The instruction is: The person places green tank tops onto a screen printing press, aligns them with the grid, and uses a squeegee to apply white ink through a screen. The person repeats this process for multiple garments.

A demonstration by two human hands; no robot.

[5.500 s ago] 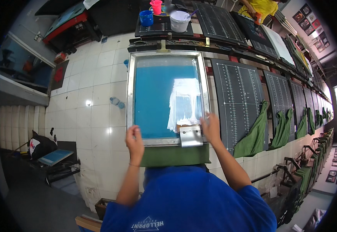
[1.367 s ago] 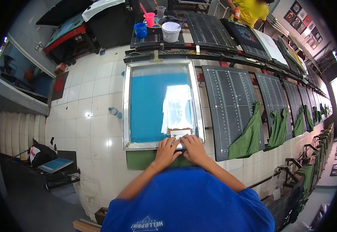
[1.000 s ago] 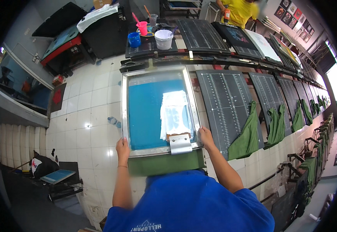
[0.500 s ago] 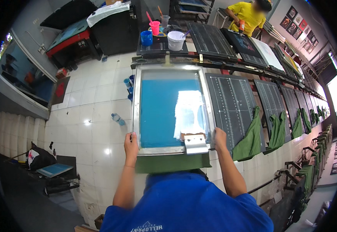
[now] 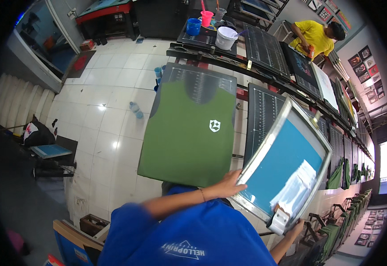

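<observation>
I carry a screen-printing screen (image 5: 269, 155), tilted, with a silver metal frame and blue mesh. My left hand (image 5: 226, 185) is closed on its lower-left edge. At the lower-right corner my right hand (image 5: 296, 229) grips the frame, its fingers partly hidden behind it. A squeegee (image 5: 280, 221) with a metal holder rests on the mesh at the lower end, beside a smear of white ink (image 5: 299, 181). To the left, a green shirt (image 5: 184, 146) lies flat over a dark platen (image 5: 202, 82), a small white shield print (image 5: 215, 126) on its chest.
Beyond the rail (image 5: 220, 60) stand a white ink tub (image 5: 226, 39), a blue cup (image 5: 194, 27) and a pink cup (image 5: 207, 18). More dark platens line the right, some draped with green shirts (image 5: 335, 176). Far right, a person in yellow (image 5: 311, 35) works. A bottle (image 5: 136, 110) lies on the floor.
The screen has moved off the green shirt to the right and turned clockwise, uncovering the white print. Both hands moved right with it, and the view has shifted.
</observation>
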